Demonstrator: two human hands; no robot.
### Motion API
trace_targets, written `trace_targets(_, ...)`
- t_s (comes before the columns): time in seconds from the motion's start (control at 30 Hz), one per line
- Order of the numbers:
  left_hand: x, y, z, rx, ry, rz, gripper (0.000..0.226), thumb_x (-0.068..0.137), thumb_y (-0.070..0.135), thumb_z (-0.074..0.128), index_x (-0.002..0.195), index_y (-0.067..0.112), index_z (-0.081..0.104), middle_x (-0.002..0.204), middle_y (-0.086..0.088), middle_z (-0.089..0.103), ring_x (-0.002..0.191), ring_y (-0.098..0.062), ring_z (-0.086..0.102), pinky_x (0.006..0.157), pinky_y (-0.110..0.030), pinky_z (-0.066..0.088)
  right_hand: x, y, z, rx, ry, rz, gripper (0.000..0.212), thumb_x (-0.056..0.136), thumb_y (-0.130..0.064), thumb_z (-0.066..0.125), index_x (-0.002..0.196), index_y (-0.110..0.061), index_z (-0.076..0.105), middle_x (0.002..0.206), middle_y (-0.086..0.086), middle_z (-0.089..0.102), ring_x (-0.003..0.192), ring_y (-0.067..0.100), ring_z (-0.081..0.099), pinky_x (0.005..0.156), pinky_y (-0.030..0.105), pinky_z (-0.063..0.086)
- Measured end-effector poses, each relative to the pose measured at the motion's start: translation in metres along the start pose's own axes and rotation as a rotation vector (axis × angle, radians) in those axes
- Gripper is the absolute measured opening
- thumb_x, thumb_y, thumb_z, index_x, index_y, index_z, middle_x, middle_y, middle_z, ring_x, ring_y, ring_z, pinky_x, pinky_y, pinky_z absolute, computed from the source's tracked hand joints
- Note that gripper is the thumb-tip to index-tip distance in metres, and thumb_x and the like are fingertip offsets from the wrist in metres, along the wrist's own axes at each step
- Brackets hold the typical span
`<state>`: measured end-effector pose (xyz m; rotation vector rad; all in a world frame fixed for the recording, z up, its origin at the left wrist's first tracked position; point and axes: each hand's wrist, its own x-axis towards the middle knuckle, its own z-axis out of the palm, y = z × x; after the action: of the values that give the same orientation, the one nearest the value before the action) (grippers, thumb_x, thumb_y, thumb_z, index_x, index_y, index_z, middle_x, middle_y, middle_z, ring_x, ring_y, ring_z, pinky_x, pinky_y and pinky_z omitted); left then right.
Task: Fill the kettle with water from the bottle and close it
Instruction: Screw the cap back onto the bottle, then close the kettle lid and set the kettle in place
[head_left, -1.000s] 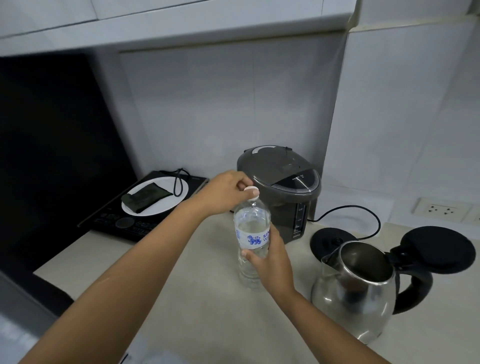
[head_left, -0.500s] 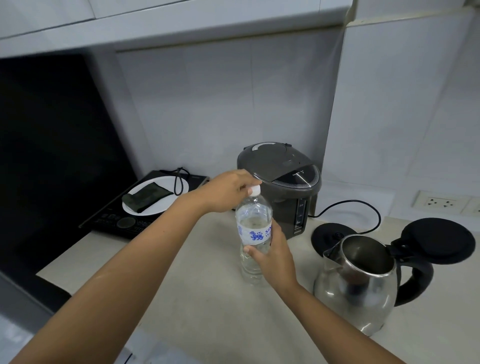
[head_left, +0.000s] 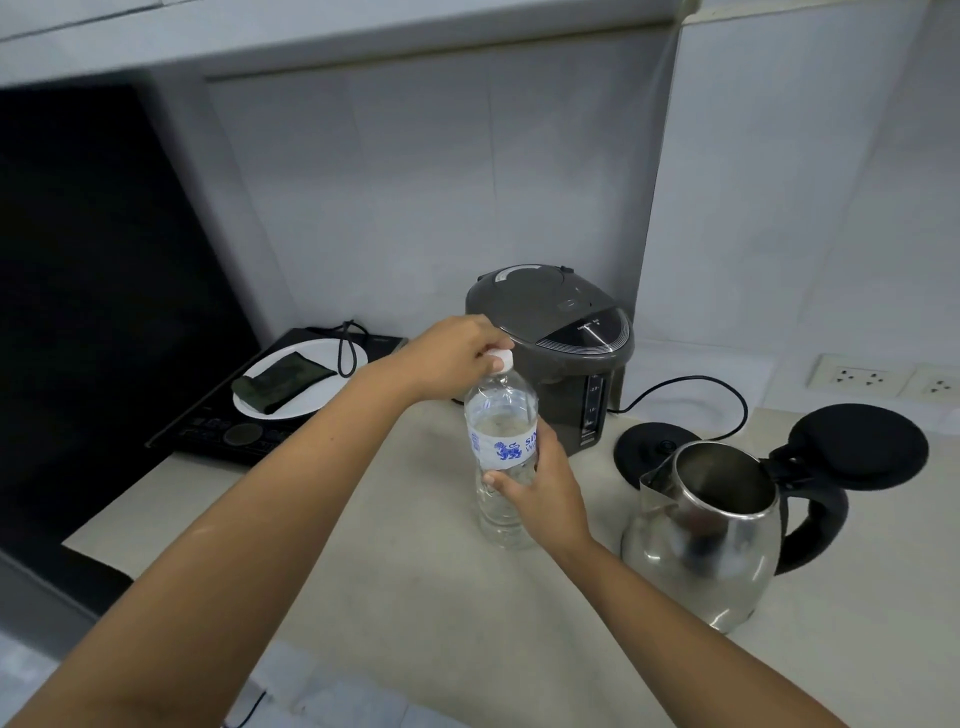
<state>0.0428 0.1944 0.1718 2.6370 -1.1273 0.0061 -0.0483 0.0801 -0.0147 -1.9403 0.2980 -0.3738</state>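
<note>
A clear plastic water bottle (head_left: 500, 426) with a blue-printed label stands upright on the counter, partly filled. My right hand (head_left: 540, 493) is wrapped around its lower body. My left hand (head_left: 449, 358) pinches the white cap (head_left: 500, 359) on the bottle's neck. To the right stands a steel kettle (head_left: 701, 540) with a black handle, off its round black base (head_left: 644, 441). Its black lid (head_left: 862, 447) is flipped open to the right, and the inside looks dry.
A grey electric water dispenser (head_left: 556, 353) stands right behind the bottle, its cord running to the right. At the back left is a black induction hob (head_left: 228, 431) with a white plate (head_left: 311, 400) and a dark folded cloth. Wall sockets (head_left: 862, 376) are at the far right.
My left fingers have shifted on the cap, as if turning it. The bottle stays in place under my right hand; the view has drifted slightly.
</note>
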Motion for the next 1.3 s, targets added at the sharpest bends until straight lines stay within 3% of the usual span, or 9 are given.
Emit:
trace_targets(0.17, -0.003, -0.001, 0.005, -0.016, 0.036, 0.025, 0.035, 0.099, 0.015, 0.053, 0.133, 0.012, 0.061, 0.134, -0.005, 0.057, 0.122, -0.021, 0.053, 0.105, -0.032, 0.040, -0.005, -0.007, -0.001, 0.008, 0.000, 0.036, 0.092, 0.063, -0.047, 0.078, 0.143, -0.044, 0.032, 0.132, -0.015, 0.053, 0.123, 0.007, 0.051, 0.100, 0.040, 0.049)
trace_targets(0.3, -0.019, 0.002, 0.031, -0.080, 0.232, 0.010, 0.038, 0.100, 0.009, 0.049, 0.137, 0.008, 0.056, 0.139, -0.009, 0.055, 0.125, -0.027, 0.053, 0.103, -0.030, 0.039, -0.008, -0.011, -0.002, -0.009, -0.037, 0.044, 0.091, 0.067, -0.053, 0.074, 0.145, -0.050, 0.028, 0.134, -0.017, 0.055, 0.125, 0.013, 0.053, 0.100, 0.045, 0.048)
trace_targets(0.43, -0.043, -0.001, 0.061, -0.177, 0.282, 0.003, 0.053, 0.100, 0.005, 0.047, 0.151, 0.010, 0.035, 0.159, -0.009, 0.032, 0.146, -0.024, 0.031, 0.119, -0.034, 0.025, -0.034, -0.018, -0.011, -0.110, 0.029, 0.060, 0.095, 0.080, -0.057, 0.068, 0.156, -0.027, 0.021, 0.155, 0.000, 0.040, 0.139, 0.025, 0.039, 0.110, 0.046, 0.039)
trace_targets(0.57, -0.065, 0.008, 0.083, -0.113, 0.324, -0.011, 0.060, 0.102, 0.013, 0.045, 0.156, 0.013, 0.019, 0.165, -0.003, 0.012, 0.152, -0.019, 0.010, 0.124, -0.038, 0.011, -0.071, -0.019, -0.032, -0.234, 0.069, 0.051, 0.081, 0.093, -0.051, 0.059, 0.158, -0.024, 0.018, 0.164, 0.003, 0.021, 0.149, 0.025, 0.020, 0.118, 0.038, 0.021)
trace_targets(0.7, -0.088, 0.034, 0.119, -0.148, 0.407, 0.060, 0.059, 0.100, 0.012, 0.047, 0.154, 0.008, 0.025, 0.163, -0.008, 0.016, 0.152, -0.022, 0.012, 0.122, -0.038, 0.010, -0.115, -0.011, -0.063, -0.237, 0.169, 0.037, 0.066, 0.097, -0.046, 0.055, 0.155, -0.025, 0.030, 0.163, -0.003, 0.024, 0.150, 0.017, 0.019, 0.122, 0.040, 0.021)
trace_targets(0.83, -0.093, 0.062, 0.164, -0.195, 0.270, 0.094, 0.063, 0.100, 0.019, 0.046, 0.156, 0.010, 0.018, 0.164, -0.006, 0.009, 0.152, -0.020, 0.007, 0.123, -0.035, 0.003, -0.150, -0.002, -0.102, -0.177, 0.347, 0.011, 0.056, 0.098, -0.040, 0.055, 0.150, -0.025, 0.040, 0.158, -0.008, 0.034, 0.147, 0.008, 0.025, 0.118, 0.024, 0.026)
trace_targets(0.93, -0.083, 0.080, 0.184, -0.238, 0.193, 0.108, 0.074, 0.100, 0.034, 0.050, 0.157, 0.012, 0.008, 0.165, -0.004, 0.000, 0.153, -0.017, 0.001, 0.122, -0.031, -0.002, -0.161, 0.002, -0.135, -0.177, 0.477, 0.006, 0.055, 0.098, -0.040, 0.054, 0.150, -0.026, 0.040, 0.158, -0.009, 0.033, 0.146, 0.008, 0.025, 0.119, 0.034, 0.024)
trace_targets(1.13, -0.055, 0.111, 0.206, -0.404, 0.055, -0.020, 0.111, 0.083, 0.058, 0.064, 0.157, 0.017, -0.008, 0.165, 0.004, -0.010, 0.151, -0.010, -0.007, 0.118, -0.027, -0.007, -0.148, 0.008, -0.197, -0.195, 0.573, 0.070, 0.066, 0.098, -0.036, 0.056, 0.155, -0.027, 0.025, 0.163, -0.008, 0.018, 0.149, 0.011, 0.011, 0.110, 0.023, 0.014)
trace_targets(1.3, -0.041, 0.134, 0.219, -0.612, -0.018, -0.157, 0.129, 0.068, 0.058, 0.079, 0.157, 0.026, -0.009, 0.166, 0.007, -0.001, 0.152, -0.018, 0.005, 0.123, -0.043, 0.014, -0.119, 0.018, -0.237, -0.210, 0.544, 0.095, 0.074, 0.097, -0.041, 0.056, 0.157, -0.026, 0.017, 0.166, -0.005, 0.010, 0.151, 0.019, 0.008, 0.117, 0.034, 0.015)
